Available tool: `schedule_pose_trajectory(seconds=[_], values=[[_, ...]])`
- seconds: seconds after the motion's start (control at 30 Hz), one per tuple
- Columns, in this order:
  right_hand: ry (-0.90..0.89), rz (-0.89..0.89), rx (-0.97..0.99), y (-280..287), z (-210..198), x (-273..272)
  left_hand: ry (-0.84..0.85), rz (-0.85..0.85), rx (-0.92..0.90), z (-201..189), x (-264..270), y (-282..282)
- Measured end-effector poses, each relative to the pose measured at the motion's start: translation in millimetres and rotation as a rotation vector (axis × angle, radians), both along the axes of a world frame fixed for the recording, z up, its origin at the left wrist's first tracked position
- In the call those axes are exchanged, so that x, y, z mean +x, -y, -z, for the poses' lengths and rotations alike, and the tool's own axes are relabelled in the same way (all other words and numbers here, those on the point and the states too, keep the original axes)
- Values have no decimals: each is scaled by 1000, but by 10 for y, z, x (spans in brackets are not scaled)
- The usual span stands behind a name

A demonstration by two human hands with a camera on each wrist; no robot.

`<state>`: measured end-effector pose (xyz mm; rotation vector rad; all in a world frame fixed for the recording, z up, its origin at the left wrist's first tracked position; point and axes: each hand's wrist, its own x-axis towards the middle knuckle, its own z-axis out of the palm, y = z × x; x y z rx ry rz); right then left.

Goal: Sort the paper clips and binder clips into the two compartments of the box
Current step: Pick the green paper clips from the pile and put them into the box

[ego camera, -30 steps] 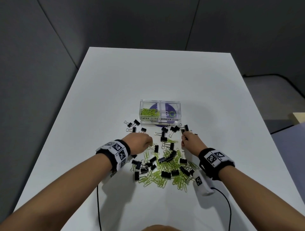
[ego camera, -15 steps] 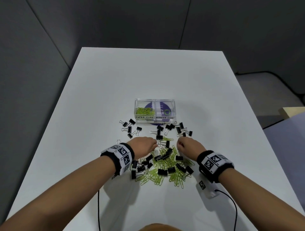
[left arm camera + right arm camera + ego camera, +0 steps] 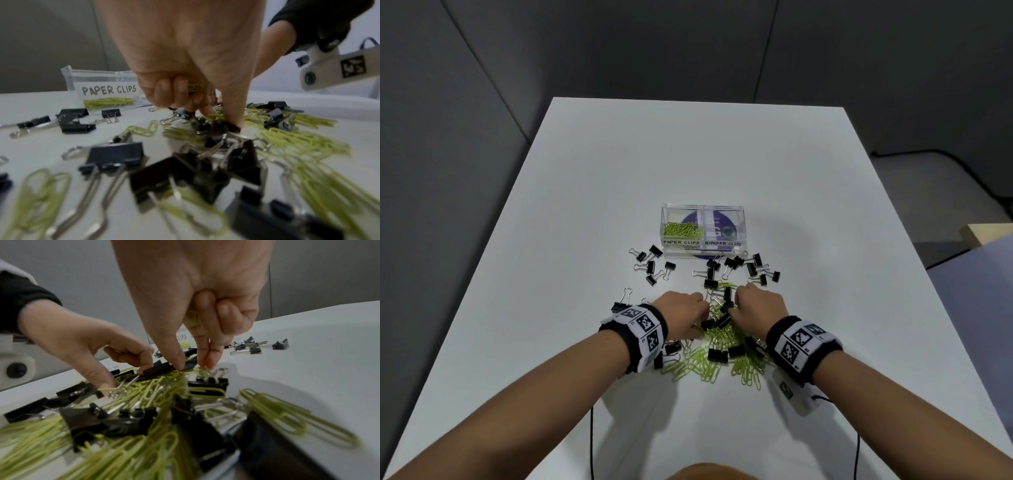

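Observation:
A clear two-compartment box (image 3: 739, 219) stands beyond a mixed pile of green paper clips (image 3: 705, 368) and black binder clips (image 3: 717, 354). Its left compartment, labelled PAPER CLIPS (image 3: 109, 90), holds green clips. The right one, labelled BINDER CLIPS, shows no clips. My left hand (image 3: 686, 310) is over the pile's left part. It keeps green paper clips (image 3: 195, 87) in its curled fingers while thumb and forefinger (image 3: 222, 116) dig into the pile. My right hand (image 3: 755, 305) does the same, with green clips (image 3: 192, 319) tucked in its curled fingers and its fingertips (image 3: 194, 365) on the pile.
Loose binder clips lie scattered in front of the box, a group at the left (image 3: 652, 265) and one at the right (image 3: 755, 269). The white table (image 3: 688, 154) ends at grey walls behind. Black cables (image 3: 591, 442) run from my wrists toward the near edge.
Both hands have drawn closer together and come down onto the middle of the pile. The head view has shifted slightly; the box and scattered clips have not moved.

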<state>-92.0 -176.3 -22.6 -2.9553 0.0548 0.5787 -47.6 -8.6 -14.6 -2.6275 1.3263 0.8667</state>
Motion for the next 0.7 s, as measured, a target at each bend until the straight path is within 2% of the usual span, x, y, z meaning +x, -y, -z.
schedule_pose_trajectory(seconds=[0.43, 0.7], values=[[-28, 71, 55, -63, 52, -32, 60, -126, -66, -1, 63, -42], [-24, -3, 130, 45, 84, -35, 47, -176, -133, -32, 94, -95]])
